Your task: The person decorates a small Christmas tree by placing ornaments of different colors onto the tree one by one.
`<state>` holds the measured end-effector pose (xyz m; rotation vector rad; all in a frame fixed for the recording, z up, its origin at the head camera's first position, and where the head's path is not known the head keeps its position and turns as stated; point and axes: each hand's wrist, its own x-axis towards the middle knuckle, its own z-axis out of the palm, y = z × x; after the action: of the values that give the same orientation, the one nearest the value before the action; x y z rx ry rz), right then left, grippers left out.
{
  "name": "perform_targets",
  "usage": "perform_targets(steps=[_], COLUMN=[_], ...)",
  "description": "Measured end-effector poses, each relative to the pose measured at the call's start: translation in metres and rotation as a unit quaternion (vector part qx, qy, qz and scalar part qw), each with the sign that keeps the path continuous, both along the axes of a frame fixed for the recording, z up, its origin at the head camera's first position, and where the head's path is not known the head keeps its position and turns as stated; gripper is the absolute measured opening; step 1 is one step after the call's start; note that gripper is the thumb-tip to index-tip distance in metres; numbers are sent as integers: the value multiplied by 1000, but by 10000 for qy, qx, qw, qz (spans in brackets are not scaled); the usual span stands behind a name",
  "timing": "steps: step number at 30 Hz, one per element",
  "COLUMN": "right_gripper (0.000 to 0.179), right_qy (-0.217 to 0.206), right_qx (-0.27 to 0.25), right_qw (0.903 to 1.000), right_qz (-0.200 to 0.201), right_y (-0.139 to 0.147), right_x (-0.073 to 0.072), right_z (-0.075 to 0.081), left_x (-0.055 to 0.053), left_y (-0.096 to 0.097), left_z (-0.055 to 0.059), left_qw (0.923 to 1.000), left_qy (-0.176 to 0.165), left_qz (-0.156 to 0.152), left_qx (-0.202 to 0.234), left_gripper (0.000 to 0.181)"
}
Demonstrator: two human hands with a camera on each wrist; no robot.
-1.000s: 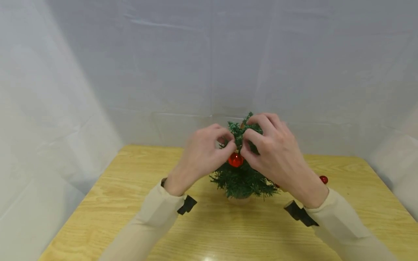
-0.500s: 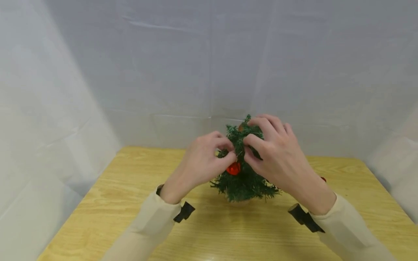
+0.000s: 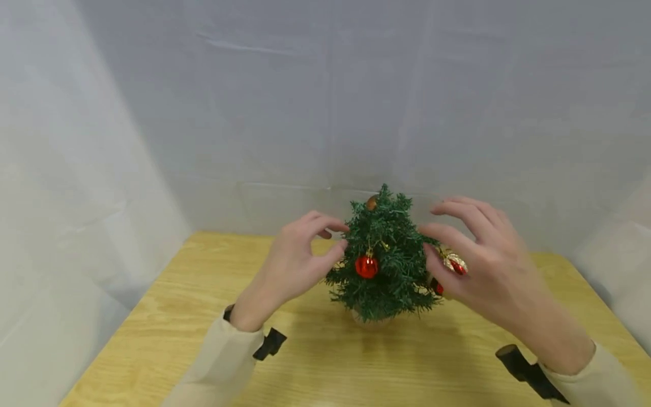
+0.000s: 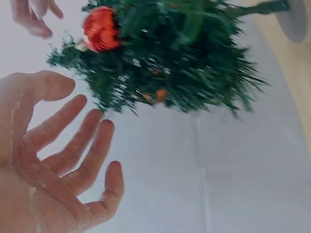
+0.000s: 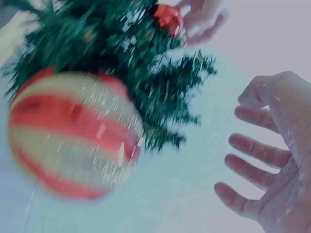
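A small green artificial Christmas tree [image 3: 389,257] stands upright on the table. On its front hangs a shiny red bauble [image 3: 367,266] with a gold cap. My left hand [image 3: 292,260] is just left of the branches, fingers spread and holding nothing. To the right of the tree, my right hand [image 3: 483,265] is also spread, with nothing in its grasp. A red bauble with glittery pale gold stripes [image 5: 73,138] hangs on the tree's right side, close to that hand and partly hidden by it in the head view. Near the top sits a small copper-coloured ball [image 3: 372,203].
The wooden table [image 3: 168,316] extends around the tree. White sheeting [image 3: 264,113] hangs behind it and at both sides. Another red ornament [image 3: 437,286] shows low at the tree's right edge, partly behind the right hand.
Both hands have let go near the red bauble and drawn apart, the right one farther. The bauble now hangs in the branches by itself, and the striped bauble has come into sight.
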<state>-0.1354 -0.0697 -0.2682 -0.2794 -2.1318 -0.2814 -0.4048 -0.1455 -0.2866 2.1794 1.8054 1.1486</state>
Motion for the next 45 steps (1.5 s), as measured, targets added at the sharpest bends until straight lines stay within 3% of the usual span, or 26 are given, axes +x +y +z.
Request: perform_targets(steps=[7,16,29,45], right_gripper=[43,43,52,51], right_qy=[289,661,319,404], right_qx=[248,281,-15,-10], right_qw=[9992,9974,9972,9969], right_qz=[106,37,-679,-675], right_y=[2,9,32,50], right_x=[25,48,84,102], right_z=[-7,-20,-53,-85], left_x=[-8,-12,-15,-22], left_y=[2,3,1,-2], left_z=[-15,-28,-40,-57], left_qw=[9993,9982,9972,9960], left_qy=[61,81,67,117], left_qz=[-283,-585,-711,-759], left_qx=[229,28,-219,-464], left_gripper=[32,47,58,55])
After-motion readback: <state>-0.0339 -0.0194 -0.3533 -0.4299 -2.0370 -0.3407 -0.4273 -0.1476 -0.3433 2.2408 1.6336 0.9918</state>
